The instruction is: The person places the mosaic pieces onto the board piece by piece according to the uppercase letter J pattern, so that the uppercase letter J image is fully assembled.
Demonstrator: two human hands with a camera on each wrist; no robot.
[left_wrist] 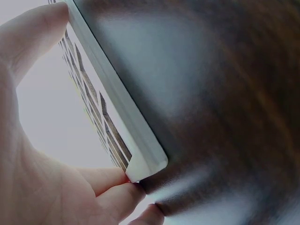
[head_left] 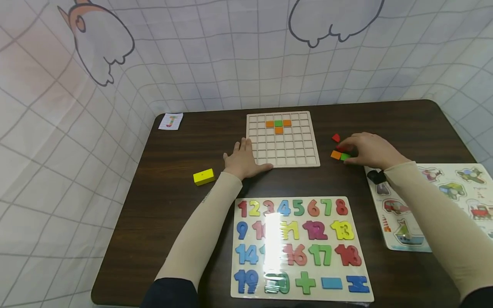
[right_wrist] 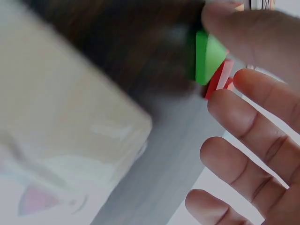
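Note:
My left hand (head_left: 243, 162) rests at the near-left corner of a pale wooden grid board (head_left: 286, 150). Its thumb lies along the front edge and its fingers reach the left side. Three orange squares and one green square (head_left: 278, 123) form a T near the board's far edge. My right hand (head_left: 372, 150) hovers over small blocks at the board's right, fingers loosely bent. An orange block (head_left: 336, 155) and a green block (head_left: 345, 157) lie side by side below its fingertips. In the right wrist view, the thumb is near the green block and the fingers near a red block (right_wrist: 219, 80).
A red triangular block (head_left: 336, 137) lies beyond the right fingertips. Left of the left wrist is a yellow block (head_left: 204, 176). A number puzzle (head_left: 304, 248) lies in front, a vehicle puzzle (head_left: 420, 171) under the right forearm. A small card (head_left: 170, 121) sits at the far-left corner.

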